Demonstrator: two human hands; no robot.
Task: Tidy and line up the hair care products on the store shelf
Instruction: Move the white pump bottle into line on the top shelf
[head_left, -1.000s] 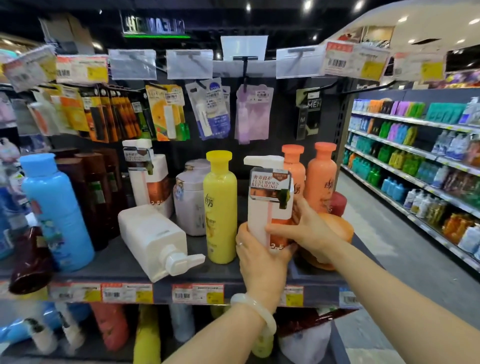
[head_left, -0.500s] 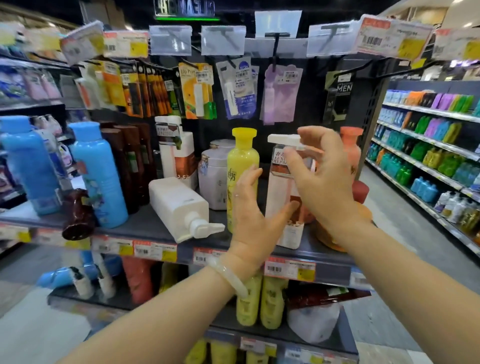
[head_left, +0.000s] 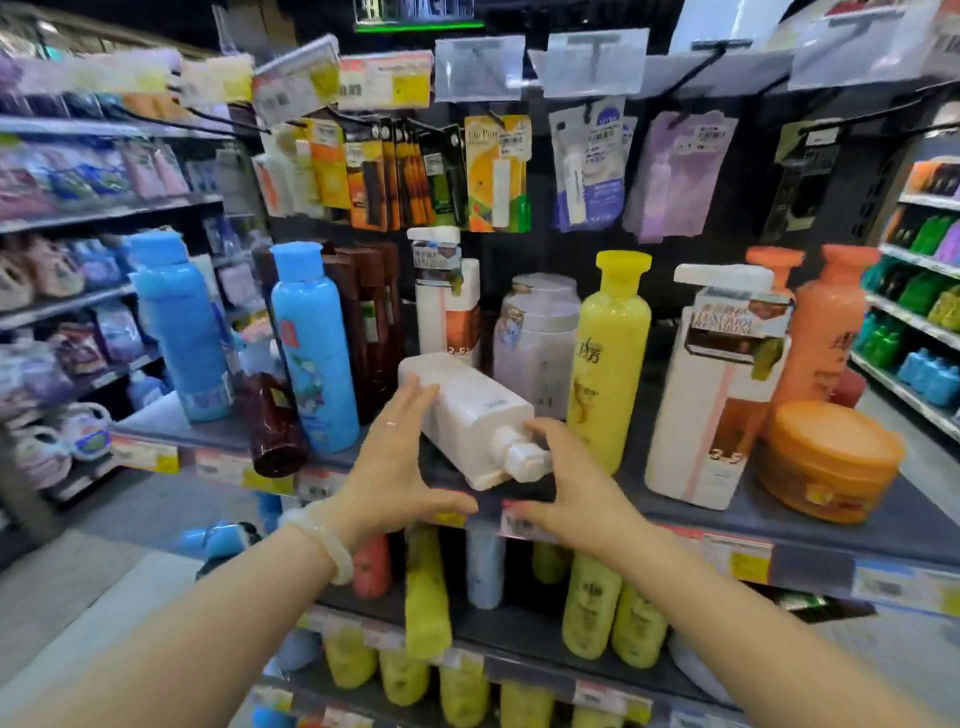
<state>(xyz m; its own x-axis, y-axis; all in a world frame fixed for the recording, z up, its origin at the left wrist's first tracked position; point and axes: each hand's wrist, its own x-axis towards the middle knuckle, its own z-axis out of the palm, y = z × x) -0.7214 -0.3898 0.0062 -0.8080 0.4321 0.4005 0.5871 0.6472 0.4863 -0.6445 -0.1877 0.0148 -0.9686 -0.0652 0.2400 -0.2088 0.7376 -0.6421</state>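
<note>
Head-worn wide-angle view, facing forward and down, close to shelf (head_left: 779, 525)

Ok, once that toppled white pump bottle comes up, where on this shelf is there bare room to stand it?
Bare shelf shows along the front edge, before the upright white pump bottle and orange jar. The toppled white pump bottle leaves its own patch between blue bottle and yellow bottle. Behind is crowded.

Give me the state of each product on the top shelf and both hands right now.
White pump bottle: lying on its side, pump toward the shelf edge.
Dark brown bottle: tipped over, leaning at the edge.
Yellow bottle: upright.
Tall white pump bottle: upright.
Orange jar: tilted.
Left hand: open, fingers touching the fallen bottle.
Right hand: open, at its pump.
</note>
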